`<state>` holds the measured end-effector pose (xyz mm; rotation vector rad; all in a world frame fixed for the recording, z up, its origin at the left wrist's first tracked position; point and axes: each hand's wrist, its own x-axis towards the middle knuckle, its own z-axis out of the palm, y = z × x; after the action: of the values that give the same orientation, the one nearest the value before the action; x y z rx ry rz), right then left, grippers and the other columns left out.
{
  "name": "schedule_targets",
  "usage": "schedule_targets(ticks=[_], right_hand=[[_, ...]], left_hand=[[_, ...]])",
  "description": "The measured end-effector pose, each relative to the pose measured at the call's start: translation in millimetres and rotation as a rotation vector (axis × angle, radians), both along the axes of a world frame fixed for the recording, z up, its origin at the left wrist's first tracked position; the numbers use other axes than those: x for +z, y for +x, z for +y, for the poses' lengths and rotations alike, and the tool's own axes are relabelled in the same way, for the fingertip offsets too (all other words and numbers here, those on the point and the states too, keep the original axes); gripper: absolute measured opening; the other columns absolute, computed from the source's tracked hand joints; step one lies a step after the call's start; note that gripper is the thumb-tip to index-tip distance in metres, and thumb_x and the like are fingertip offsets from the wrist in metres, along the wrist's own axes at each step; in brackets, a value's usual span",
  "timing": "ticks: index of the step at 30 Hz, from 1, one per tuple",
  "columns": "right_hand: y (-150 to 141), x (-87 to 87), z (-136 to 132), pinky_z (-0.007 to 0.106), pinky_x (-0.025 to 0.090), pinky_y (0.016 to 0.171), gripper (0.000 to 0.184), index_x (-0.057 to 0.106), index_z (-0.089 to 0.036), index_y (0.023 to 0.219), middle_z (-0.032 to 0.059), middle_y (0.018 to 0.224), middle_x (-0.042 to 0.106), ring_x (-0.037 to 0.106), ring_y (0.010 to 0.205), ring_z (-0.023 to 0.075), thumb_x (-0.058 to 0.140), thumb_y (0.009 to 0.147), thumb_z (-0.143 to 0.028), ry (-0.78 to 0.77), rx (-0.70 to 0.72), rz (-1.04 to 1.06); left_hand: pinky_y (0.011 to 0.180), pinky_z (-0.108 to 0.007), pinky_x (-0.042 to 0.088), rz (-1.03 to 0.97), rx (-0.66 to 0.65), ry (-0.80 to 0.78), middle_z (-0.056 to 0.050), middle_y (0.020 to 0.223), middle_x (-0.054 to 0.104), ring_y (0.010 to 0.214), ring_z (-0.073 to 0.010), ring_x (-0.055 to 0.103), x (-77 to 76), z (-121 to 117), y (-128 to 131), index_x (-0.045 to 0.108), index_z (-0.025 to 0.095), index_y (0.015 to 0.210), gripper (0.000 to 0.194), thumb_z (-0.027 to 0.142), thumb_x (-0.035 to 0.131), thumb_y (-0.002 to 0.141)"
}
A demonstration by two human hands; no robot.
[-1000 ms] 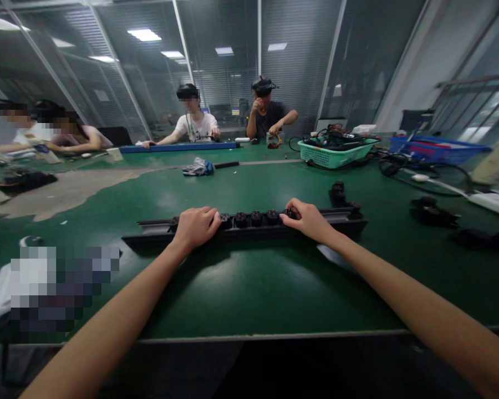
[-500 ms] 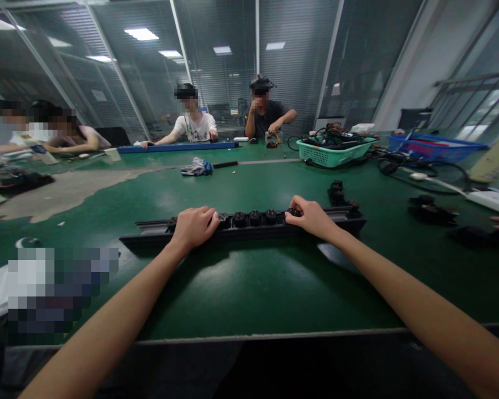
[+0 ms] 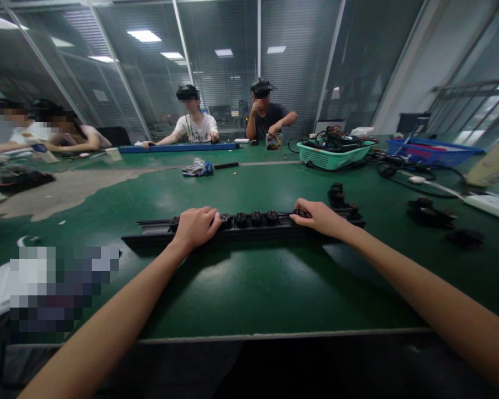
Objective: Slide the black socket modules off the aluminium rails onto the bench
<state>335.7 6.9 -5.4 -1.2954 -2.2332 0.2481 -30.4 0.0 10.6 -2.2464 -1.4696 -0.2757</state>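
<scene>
A long black power strip housing [image 3: 249, 235] lies across the green table in front of me, with its open channel facing up. Several round black socket modules [image 3: 255, 219] sit in a row in that channel. My left hand [image 3: 196, 226] grips the housing left of centre, its fingers curled over the far side and its thumb beside a module. Near the right part of the channel, my right hand [image 3: 316, 216] pinches another black socket module [image 3: 300, 213], mostly covered by the fingers. Whether that module is seated in the channel I cannot tell.
Loose black modules [image 3: 336, 194] lie behind the housing's right end, and more black parts [image 3: 430, 213] sit farther right. A green basket [image 3: 336, 157] of cables and a blue basket [image 3: 436, 152] stand at the back right. Gloves [image 3: 197, 167] lie mid-table. Several people sit across the table.
My right hand has shifted slightly right along the channel, still pinching the module. My left hand keeps its grip. Another person's fingers at the far right edge are gone from view.
</scene>
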Motion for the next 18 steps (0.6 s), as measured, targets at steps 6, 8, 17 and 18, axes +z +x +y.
schedule_targets(ticks=[6, 8, 17, 18], right_hand=[[4, -15.3, -6, 0.034, 0.04, 0.076, 0.03, 0.061, -0.022, 0.096, 0.0072, 0.09, 0.068, 0.059, 0.078, 0.0221, 0.053, 0.095, -0.051, 0.122, -0.062, 0.019], [4, -18.6, -7, 0.035, 0.04, 0.077, 0.032, 0.062, -0.021, 0.097, 0.0072, 0.087, 0.067, 0.058, 0.078, 0.0228, 0.053, 0.096, -0.052, 0.134, -0.07, 0.011], [5, -16.9, -9, 0.037, 0.041, 0.079, 0.031, 0.066, -0.021, 0.1, 0.0083, 0.089, 0.067, 0.057, 0.08, 0.0238, 0.054, 0.095, -0.049, 0.138, -0.083, 0.028], [5, -16.5, -9, 0.037, 0.041, 0.079, 0.03, 0.066, -0.021, 0.099, 0.0082, 0.088, 0.067, 0.057, 0.08, 0.0236, 0.055, 0.094, -0.049, 0.132, -0.082, 0.032]], left_hand=[[0.064, -0.034, 0.037, 0.009, 0.014, -0.001, -0.01, 0.087, 0.072, 0.074, -0.0232, 0.065, -1.6, 0, 0, 0.071, 0.019, 0.084, 0.053, 0.04, 0.025, 0.102], [0.064, -0.034, 0.036, 0.008, 0.026, -0.003, -0.011, 0.088, 0.073, 0.074, -0.0235, 0.065, -1.7, 1, 1, 0.071, 0.019, 0.086, 0.053, 0.039, 0.025, 0.102], [0.064, -0.035, 0.035, -0.002, 0.034, -0.027, -0.011, 0.091, 0.073, 0.076, -0.0247, 0.065, 0.3, -1, 2, 0.072, 0.018, 0.088, 0.053, 0.039, 0.026, 0.102], [0.064, -0.035, 0.035, -0.002, 0.032, -0.026, -0.012, 0.091, 0.073, 0.076, -0.0248, 0.066, 0.5, -1, 2, 0.072, 0.018, 0.088, 0.053, 0.039, 0.026, 0.102]])
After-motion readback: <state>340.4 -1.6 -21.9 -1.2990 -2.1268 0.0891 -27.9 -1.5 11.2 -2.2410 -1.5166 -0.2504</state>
